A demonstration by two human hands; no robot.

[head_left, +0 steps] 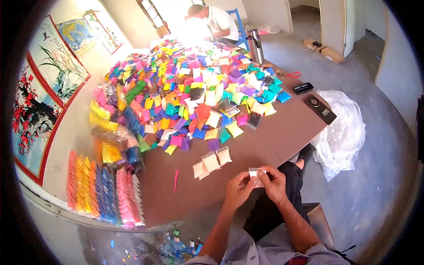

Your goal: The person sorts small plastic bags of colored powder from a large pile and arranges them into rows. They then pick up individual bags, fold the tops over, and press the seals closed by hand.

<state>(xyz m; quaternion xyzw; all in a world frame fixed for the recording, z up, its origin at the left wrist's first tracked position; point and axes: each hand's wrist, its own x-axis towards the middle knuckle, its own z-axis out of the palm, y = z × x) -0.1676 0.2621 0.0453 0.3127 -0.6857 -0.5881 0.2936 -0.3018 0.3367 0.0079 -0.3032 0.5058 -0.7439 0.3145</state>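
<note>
Between both hands, over the table's front edge, is a small white packet (pixel 257 173). My left hand (pixel 240 189) pinches its left side, and my right hand (pixel 271 183) pinches its right side, thumbs near each other. Just beyond on the brown table (pixel 194 194) lie several pale peach packets (pixel 212 162), side by side and partly overlapping. A pink stick-like tool (pixel 176 179) lies to their left. Farther back spreads a big heap of small packets (pixel 190 92) in many colours.
Rows of bundled coloured packets (pixel 104 190) line the table's left side. A phone-like black device (pixel 320 109), a black case (pixel 303 88) and a steel flask (pixel 255 46) stand or lie at right. Beside the table is clear plastic (pixel 342 132). Another person (pixel 216 22) sits at the far end.
</note>
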